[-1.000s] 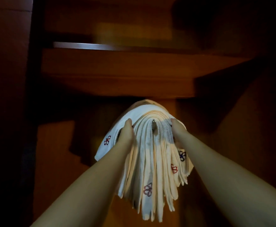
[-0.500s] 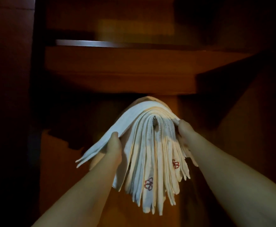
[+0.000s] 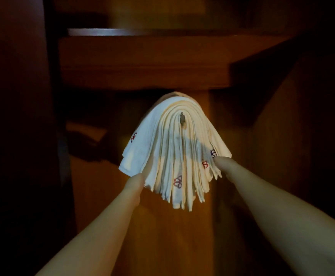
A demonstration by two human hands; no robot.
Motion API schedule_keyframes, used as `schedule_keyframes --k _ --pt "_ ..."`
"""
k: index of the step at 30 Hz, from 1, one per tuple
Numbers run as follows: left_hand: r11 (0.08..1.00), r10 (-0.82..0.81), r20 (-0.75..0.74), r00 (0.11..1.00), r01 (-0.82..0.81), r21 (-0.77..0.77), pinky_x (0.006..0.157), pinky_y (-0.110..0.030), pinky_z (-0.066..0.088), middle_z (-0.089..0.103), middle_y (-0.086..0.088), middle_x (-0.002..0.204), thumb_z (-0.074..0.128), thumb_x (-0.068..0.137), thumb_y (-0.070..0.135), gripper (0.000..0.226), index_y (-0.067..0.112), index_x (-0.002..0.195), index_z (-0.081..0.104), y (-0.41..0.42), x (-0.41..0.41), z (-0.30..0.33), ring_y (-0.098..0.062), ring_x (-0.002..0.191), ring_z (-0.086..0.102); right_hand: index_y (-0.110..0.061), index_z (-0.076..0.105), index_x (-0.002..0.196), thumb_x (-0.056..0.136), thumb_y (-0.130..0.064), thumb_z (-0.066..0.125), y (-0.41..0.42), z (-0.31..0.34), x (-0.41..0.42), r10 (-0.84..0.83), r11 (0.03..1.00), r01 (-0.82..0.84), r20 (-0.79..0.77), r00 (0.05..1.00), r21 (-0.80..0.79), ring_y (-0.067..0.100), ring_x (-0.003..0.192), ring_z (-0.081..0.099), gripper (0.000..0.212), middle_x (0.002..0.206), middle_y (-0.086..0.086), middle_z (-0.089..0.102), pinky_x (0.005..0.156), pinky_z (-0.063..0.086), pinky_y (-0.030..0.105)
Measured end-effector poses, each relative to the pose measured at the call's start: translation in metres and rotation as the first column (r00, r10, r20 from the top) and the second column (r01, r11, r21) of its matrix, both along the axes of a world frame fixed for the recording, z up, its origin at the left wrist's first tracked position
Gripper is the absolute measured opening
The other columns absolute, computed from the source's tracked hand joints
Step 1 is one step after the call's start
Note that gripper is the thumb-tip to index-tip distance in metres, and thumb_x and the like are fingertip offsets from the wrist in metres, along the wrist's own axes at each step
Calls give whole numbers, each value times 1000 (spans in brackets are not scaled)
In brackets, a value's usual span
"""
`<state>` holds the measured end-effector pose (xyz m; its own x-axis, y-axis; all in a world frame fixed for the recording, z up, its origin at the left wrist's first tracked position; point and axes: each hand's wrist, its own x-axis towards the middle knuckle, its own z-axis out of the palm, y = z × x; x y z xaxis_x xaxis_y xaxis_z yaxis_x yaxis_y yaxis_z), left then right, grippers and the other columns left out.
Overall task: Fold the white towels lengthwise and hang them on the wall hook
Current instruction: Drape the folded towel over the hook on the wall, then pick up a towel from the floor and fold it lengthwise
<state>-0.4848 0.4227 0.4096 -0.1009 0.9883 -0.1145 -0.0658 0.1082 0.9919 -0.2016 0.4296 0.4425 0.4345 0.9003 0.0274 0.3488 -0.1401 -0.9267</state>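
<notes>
On the wall hook [image 3: 182,117] white towels [image 3: 174,152] hang; our left hand [image 3: 135,181] and right hand [image 3: 222,162] touch their edges (grip unclear).

No readable text, label, brand or number is showing anywhere. The white towels [image 3: 174,154] are carrying only small embroidered flower motifs in red and purple, not letters.

White towels [image 3: 174,148] — red, purple flower embroidery.

Both bare forearms reach forward and upward. The left hand [image 3: 135,181] and right hand [image 3: 222,162] are extended, fingers hidden from view; grip cannot be told.
</notes>
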Motion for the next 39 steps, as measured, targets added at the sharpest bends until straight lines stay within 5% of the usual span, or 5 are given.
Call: schedule_keyframes --k 7,16,23,27,39 --pt "963 -65 -540 839 195 186 79 -31 40 58 2 94 55 99 25 10 23 108 59 -47 -21 -6 -13 84 54 -13 63 113 102 -22 53 -57 -21 -15 189 978 -209 489 852 -15 19 101 63 17 122 13 65 84 51 28" --pt "831 -125 -862 491 527 179 91 -29 44 52 -1 145 60 98 33 50 23 145 49 -129 -39 -59 -17 125 55 -21 50 145 95 -66 44 -205 -98 -65 257 959 -32 822 509 -281 25 132 52 68 147 4 54 105 44 41" --pt "755 -337 -875 348 655 -30 62 -23 51 57 11 122 63 96 36 55 33 146 42 -190 -67 -164 -11 85 67 -18 40 152 96 -65 46 -318 -225 -92 308 917 10 725 616 -398 23 142 42 73 156 5 43 116 36 43" --pt "691 -389 -893 224 713 -122 86 -26 42 41 -2 154 65 95 35 61 26 149 40 -220 -62 -236 -20 130 50 -22 46 148 93 -67 47 -386 -300 -103 288 890 60 659 695 -452 20 136 48 71 151 1 49 110 39 37" --pt "324 -620 -774 -130 856 -403 92 -28 39 38 1 155 63 96 37 59 23 149 42 -337 69 -395 -19 133 46 -19 44 149 98 -55 50 -567 -460 -49 226 734 195 505 833 -650 21 140 43 63 153 0 47 113 33 37"
